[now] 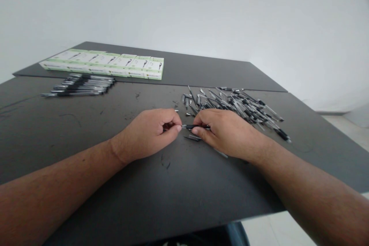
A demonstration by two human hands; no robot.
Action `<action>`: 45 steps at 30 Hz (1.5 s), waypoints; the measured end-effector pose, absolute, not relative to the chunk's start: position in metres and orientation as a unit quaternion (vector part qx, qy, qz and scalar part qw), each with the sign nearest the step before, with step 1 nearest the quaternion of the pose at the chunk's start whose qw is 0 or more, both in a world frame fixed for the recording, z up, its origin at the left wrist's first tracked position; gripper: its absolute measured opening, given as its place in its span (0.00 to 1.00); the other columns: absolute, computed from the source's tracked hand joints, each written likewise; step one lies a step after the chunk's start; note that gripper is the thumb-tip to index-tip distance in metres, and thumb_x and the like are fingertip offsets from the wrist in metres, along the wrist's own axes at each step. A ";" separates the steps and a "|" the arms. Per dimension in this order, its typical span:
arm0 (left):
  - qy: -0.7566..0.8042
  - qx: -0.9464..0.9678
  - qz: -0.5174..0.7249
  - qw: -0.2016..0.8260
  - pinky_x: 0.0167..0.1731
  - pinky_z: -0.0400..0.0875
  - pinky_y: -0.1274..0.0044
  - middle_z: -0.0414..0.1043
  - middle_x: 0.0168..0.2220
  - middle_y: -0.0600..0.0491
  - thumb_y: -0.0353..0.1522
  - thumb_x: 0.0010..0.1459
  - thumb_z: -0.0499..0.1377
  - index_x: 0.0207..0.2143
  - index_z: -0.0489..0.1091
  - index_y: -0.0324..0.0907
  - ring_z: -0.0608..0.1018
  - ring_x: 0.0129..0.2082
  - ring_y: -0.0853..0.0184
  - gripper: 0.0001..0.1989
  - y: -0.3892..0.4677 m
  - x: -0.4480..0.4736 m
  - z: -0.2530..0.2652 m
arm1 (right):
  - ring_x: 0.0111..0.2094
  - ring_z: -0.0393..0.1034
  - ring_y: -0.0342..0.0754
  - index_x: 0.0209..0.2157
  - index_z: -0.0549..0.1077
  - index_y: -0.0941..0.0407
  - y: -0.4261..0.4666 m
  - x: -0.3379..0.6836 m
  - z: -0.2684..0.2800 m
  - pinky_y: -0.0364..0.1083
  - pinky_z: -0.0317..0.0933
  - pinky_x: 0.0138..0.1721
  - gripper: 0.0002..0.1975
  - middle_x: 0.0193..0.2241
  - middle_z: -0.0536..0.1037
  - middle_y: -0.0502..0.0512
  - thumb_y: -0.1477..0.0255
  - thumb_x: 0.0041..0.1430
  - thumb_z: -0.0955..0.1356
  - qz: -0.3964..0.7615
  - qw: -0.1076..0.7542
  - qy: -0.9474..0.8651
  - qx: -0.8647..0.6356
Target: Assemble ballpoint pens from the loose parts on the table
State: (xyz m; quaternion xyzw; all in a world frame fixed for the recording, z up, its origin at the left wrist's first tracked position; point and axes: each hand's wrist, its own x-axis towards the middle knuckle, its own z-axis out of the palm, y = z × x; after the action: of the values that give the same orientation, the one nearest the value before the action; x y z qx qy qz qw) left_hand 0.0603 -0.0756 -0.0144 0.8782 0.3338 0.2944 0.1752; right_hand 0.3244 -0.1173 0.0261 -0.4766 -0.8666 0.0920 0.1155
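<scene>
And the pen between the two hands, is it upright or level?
Roughly level: the pen runs sideways between the left hand and the right hand, pinched by both.

A dark grey tabletop (155, 200) stands before a pale wall (184, 7), above light floor (268, 230).

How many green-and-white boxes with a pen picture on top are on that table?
6 boxes, side by side in one row on the far left of the table, beyond the lined-up pens. Others may be hidden behind them.
</scene>
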 end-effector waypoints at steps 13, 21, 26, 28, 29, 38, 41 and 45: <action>0.346 0.877 0.281 0.178 0.32 0.66 0.73 0.83 0.31 0.56 0.37 0.69 0.59 0.36 0.79 0.47 0.81 0.30 0.65 0.10 -0.076 0.061 -0.014 | 0.48 0.86 0.58 0.49 0.86 0.56 -0.117 0.324 0.025 0.52 0.71 0.50 0.09 0.44 0.91 0.59 0.69 0.81 0.72 0.097 0.112 -0.871 -0.469; 0.346 0.879 0.273 0.183 0.33 0.67 0.73 0.82 0.31 0.56 0.38 0.69 0.59 0.37 0.79 0.47 0.81 0.30 0.64 0.10 -0.077 0.060 -0.013 | 0.48 0.86 0.57 0.52 0.86 0.56 -0.119 0.324 0.029 0.51 0.71 0.50 0.08 0.45 0.91 0.59 0.69 0.79 0.74 0.106 0.113 -0.862 -0.482; 0.349 0.876 0.276 0.186 0.33 0.67 0.73 0.83 0.31 0.56 0.38 0.69 0.59 0.36 0.79 0.47 0.81 0.30 0.65 0.10 -0.078 0.060 -0.011 | 0.49 0.86 0.57 0.52 0.86 0.55 -0.118 0.324 0.028 0.51 0.71 0.52 0.10 0.46 0.91 0.60 0.67 0.82 0.71 0.104 0.108 -0.868 -0.474; 0.348 0.877 0.275 0.185 0.32 0.67 0.73 0.82 0.30 0.56 0.37 0.69 0.59 0.36 0.78 0.47 0.81 0.30 0.65 0.10 -0.077 0.060 -0.011 | 0.48 0.86 0.57 0.53 0.86 0.55 -0.118 0.325 0.027 0.50 0.71 0.50 0.09 0.45 0.91 0.59 0.67 0.78 0.75 0.099 0.125 -0.866 -0.475; 0.347 0.878 0.275 0.184 0.32 0.66 0.73 0.82 0.30 0.56 0.37 0.69 0.59 0.36 0.78 0.47 0.80 0.29 0.65 0.10 -0.077 0.060 -0.011 | 0.47 0.86 0.57 0.53 0.86 0.56 -0.118 0.325 0.027 0.50 0.71 0.49 0.10 0.45 0.91 0.59 0.67 0.77 0.76 0.097 0.127 -0.865 -0.476; 0.340 0.879 0.280 0.181 0.32 0.66 0.74 0.82 0.30 0.56 0.37 0.69 0.59 0.36 0.78 0.47 0.80 0.29 0.65 0.10 -0.077 0.061 -0.012 | 0.49 0.86 0.57 0.54 0.86 0.55 -0.117 0.324 0.027 0.51 0.71 0.52 0.10 0.47 0.91 0.60 0.67 0.81 0.72 0.106 0.116 -0.871 -0.466; 0.338 0.880 0.279 0.181 0.32 0.66 0.74 0.82 0.30 0.56 0.36 0.68 0.59 0.36 0.79 0.47 0.80 0.29 0.65 0.10 -0.077 0.061 -0.012 | 0.47 0.86 0.56 0.54 0.86 0.55 -0.117 0.324 0.027 0.50 0.71 0.50 0.09 0.46 0.91 0.58 0.67 0.77 0.76 0.099 0.118 -0.866 -0.476; 0.340 0.882 0.273 0.180 0.33 0.67 0.73 0.83 0.31 0.56 0.36 0.68 0.59 0.37 0.80 0.47 0.81 0.30 0.65 0.10 -0.077 0.061 -0.012 | 0.49 0.86 0.57 0.50 0.87 0.55 -0.118 0.323 0.029 0.51 0.71 0.52 0.11 0.45 0.91 0.60 0.68 0.83 0.70 0.098 0.090 -0.872 -0.471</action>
State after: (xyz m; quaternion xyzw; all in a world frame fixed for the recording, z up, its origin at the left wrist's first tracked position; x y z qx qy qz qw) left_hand 0.0606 -0.0766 -0.0117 0.8818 0.3398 0.2732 0.1797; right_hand 0.3232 -0.1178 0.0291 -0.4714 -0.8719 0.0980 0.0896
